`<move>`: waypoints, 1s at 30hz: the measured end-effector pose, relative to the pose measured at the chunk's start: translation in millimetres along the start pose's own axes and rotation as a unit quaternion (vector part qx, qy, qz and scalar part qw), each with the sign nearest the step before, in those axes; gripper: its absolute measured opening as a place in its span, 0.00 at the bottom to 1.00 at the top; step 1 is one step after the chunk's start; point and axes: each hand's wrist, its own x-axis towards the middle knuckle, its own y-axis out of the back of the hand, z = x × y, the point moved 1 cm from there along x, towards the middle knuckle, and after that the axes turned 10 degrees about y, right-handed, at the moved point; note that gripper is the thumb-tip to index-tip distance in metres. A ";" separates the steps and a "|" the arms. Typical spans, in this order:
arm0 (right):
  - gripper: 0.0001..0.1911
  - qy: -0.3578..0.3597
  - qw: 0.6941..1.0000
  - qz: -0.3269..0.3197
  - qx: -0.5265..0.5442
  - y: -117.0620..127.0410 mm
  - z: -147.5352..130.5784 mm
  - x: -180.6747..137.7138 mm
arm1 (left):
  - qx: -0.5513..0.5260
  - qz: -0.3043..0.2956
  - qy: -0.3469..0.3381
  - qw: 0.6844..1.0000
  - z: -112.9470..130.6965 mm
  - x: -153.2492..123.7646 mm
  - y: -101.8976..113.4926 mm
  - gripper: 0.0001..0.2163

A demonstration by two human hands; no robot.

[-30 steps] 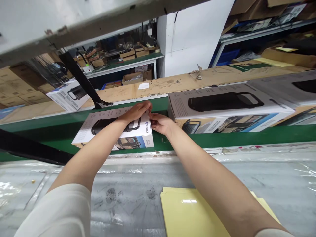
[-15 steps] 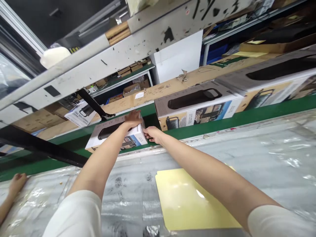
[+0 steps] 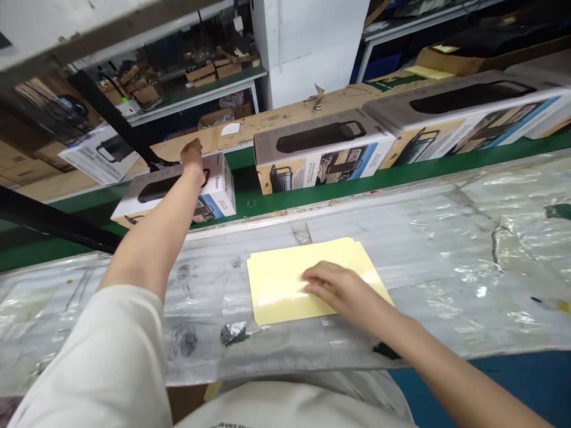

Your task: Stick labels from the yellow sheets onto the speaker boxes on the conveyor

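My left hand (image 3: 193, 159) reaches over the top of a printed product box (image 3: 226, 185) standing on the green strip. Its fingers lie near the box's far top edge, with the thumb apart. The box has a dark oblong picture on top and a blue and tan printed side. My right hand (image 3: 331, 286) is over a small stack of yellow sheets (image 3: 281, 294) on the plastic-covered table (image 3: 428, 261). The thumb and forefinger are slightly apart, with nothing visible between them. Whether they touch the top sheet, I cannot tell.
More product boxes (image 3: 323, 142) stand in a row to the right on the green strip (image 3: 250, 202). A black post (image 3: 116, 116) rises behind the left box, and a black bar (image 3: 57, 220) slants in from the left. Another white box (image 3: 100, 153) sits behind the post.
My right hand has left the end of the box and come back to the yellow sheets. My left hand remains at the box. The view has shifted, and the other person's hand at left is gone.
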 end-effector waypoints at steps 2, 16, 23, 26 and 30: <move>0.07 0.062 0.996 -0.006 -0.063 -19.8 -6.6 -7.7 | -0.057 0.005 -0.028 0.998 -7.5 -37.9 19.0 0.11; 0.08 0.137 0.965 -0.064 -0.213 -97.3 -33.7 22.0 | 0.122 -0.409 -0.266 0.864 -108.4 -258.7 23.8 0.10; 0.11 0.129 0.973 -0.031 -0.187 -100.4 -32.4 15.2 | 0.129 -0.403 -0.284 0.860 -108.0 -263.2 21.4 0.10; 0.15 0.122 0.978 -0.014 -0.169 -101.4 -30.1 10.2 | 0.131 -0.401 -0.292 0.858 -108.2 -263.8 21.5 0.10; 0.13 0.143 0.976 -0.020 -0.164 -100.3 -29.8 4.9 | 0.147 -0.389 -0.315 0.853 -105.0 -265.3 24.5 0.10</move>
